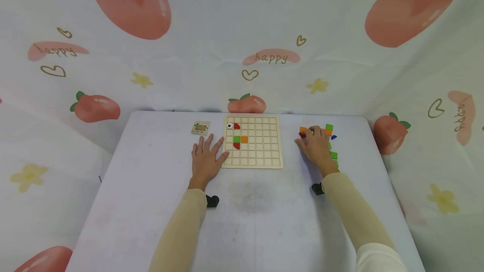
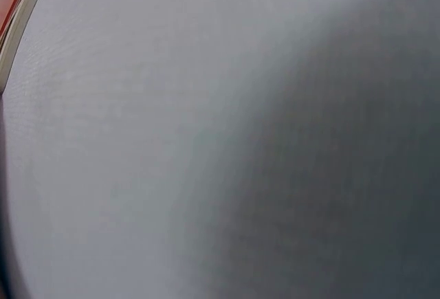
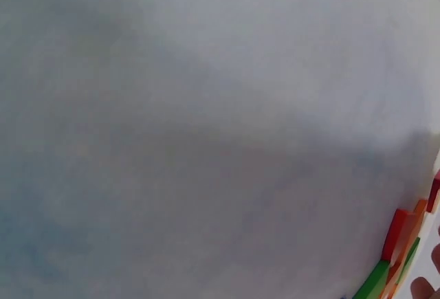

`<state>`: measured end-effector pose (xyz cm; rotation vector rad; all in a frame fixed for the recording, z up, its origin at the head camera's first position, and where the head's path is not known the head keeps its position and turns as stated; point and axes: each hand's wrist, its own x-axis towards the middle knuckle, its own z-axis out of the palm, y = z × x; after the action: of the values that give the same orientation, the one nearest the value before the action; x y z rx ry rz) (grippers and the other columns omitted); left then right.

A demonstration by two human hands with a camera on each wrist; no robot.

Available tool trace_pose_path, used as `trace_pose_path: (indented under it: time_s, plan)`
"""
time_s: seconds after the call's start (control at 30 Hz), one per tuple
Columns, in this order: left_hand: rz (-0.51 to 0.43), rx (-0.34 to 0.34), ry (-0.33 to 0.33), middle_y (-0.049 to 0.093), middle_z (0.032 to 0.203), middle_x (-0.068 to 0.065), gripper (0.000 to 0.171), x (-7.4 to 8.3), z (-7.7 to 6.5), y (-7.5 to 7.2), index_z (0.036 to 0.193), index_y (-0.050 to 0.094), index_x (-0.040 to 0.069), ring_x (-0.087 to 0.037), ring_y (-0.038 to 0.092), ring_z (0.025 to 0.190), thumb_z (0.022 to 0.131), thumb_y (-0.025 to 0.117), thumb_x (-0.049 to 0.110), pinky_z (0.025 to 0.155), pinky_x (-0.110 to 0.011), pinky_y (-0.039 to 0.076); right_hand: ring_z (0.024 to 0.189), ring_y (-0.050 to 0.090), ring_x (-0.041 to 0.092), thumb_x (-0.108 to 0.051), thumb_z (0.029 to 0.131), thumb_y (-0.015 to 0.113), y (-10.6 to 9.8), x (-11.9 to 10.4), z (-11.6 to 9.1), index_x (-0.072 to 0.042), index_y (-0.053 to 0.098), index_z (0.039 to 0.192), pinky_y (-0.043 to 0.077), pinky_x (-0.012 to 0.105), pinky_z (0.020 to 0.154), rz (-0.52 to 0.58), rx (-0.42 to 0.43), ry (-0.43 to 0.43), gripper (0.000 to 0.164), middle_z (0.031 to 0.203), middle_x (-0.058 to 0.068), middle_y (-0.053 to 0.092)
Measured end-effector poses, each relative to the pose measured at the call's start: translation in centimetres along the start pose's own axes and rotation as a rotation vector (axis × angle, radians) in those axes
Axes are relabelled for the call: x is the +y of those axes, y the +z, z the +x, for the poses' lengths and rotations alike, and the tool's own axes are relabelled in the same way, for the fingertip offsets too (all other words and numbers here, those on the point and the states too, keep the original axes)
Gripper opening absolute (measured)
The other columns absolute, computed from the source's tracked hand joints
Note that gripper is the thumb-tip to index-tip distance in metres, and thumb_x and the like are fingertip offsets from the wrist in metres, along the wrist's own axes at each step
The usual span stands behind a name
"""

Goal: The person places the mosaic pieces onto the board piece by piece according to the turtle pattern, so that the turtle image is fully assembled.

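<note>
A pale gridded board [image 1: 261, 153] lies on the table with a white eye piece [image 1: 230, 126], two red rounded pieces, a green square [image 1: 236, 139] and an orange square [image 1: 244, 139] on it. My left hand [image 1: 206, 158] rests flat with spread fingers, its thumb at the board's left edge. To the right of the board, my right hand [image 1: 317, 148] is over loose pieces with slightly bent fingers, thumb apart from them. Beneath it, part of the pile is hidden. The right wrist view catches red [image 3: 395, 234] and green [image 3: 375, 282] pieces close to the fingertips [image 3: 421, 287].
A small printed pattern card [image 1: 200, 128] lies beyond the left hand. Several green squares [image 1: 333, 155] and a blue piece [image 1: 334, 137] are beside the right hand. A fruit-patterned cloth wall [image 1: 211, 53] rises behind the white table [image 1: 253, 221].
</note>
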<state>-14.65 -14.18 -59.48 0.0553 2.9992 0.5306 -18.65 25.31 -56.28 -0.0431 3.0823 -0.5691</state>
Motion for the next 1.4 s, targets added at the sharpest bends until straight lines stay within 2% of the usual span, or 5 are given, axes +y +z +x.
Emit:
trace_pose_path:
  time_s: [0.43, 0.7, 0.87, 1.1, 1.4]
  plan:
    - [0.018, 0.005, 0.000, 0.014, 0.173, -0.003, 0.069, -0.1, 0.0, 0.1, 0.160, 0.027, 0.042, -0.036, -0.001, 0.161, 0.099, 0.034, 0.073, 0.128, -0.062, 0.004, 0.125, 0.038, 0.045, -0.037, 0.100, 0.064, 0.1, -0.5, 0.5, 0.001, 0.060, 0.120, 0.031, 0.063, 0.108, -0.037, 0.019, 0.165, 0.043, 0.129, 0.026, 0.049]
    - [0.006, 0.012, 0.009, 0.015, 0.173, -0.004, 0.069, 0.0, -0.1, 0.1, 0.160, 0.029, 0.041, -0.037, -0.001, 0.161, 0.099, 0.036, 0.072, 0.128, -0.063, 0.004, 0.120, 0.045, 0.042, -0.031, 0.097, 0.070, 0.1, -0.7, 0.8, 0.002, 0.067, 0.114, 0.035, 0.059, 0.109, -0.006, 0.021, 0.066, 0.037, 0.121, 0.023, 0.057]
    - [-0.006, 0.019, 0.009, 0.017, 0.172, -0.005, 0.069, 0.1, -0.2, -0.2, 0.160, 0.030, 0.040, -0.037, 0.001, 0.161, 0.099, 0.038, 0.071, 0.128, -0.063, 0.004, 0.112, 0.054, 0.037, -0.032, 0.097, 0.068, 0.0, -1.6, 1.4, -0.001, 0.068, 0.120, 0.046, 0.052, 0.102, 0.072, -0.046, 0.030, 0.038, 0.118, 0.019, 0.066]
    - [-0.007, 0.026, 0.014, 0.018, 0.172, -0.005, 0.068, 0.0, -0.2, -0.2, 0.160, 0.031, 0.040, -0.038, 0.002, 0.161, 0.099, 0.039, 0.070, 0.128, -0.063, 0.005, 0.113, 0.058, 0.033, -0.031, 0.099, 0.066, 0.4, -4.2, 2.1, -0.003, 0.064, 0.130, 0.051, 0.050, 0.101, 0.212, -0.143, 0.008, 0.042, 0.122, 0.017, 0.066]
    - [0.014, 0.029, 0.015, 0.017, 0.172, -0.004, 0.069, -0.4, 0.1, 0.5, 0.160, 0.028, 0.043, -0.036, 0.001, 0.161, 0.099, 0.034, 0.073, 0.128, -0.062, 0.005, 0.109, 0.059, 0.029, -0.030, 0.099, 0.068, 1.8, -8.0, 2.8, -0.004, 0.065, 0.130, 0.053, 0.045, 0.098, 0.254, -0.183, -0.049, 0.041, 0.122, 0.013, 0.066]
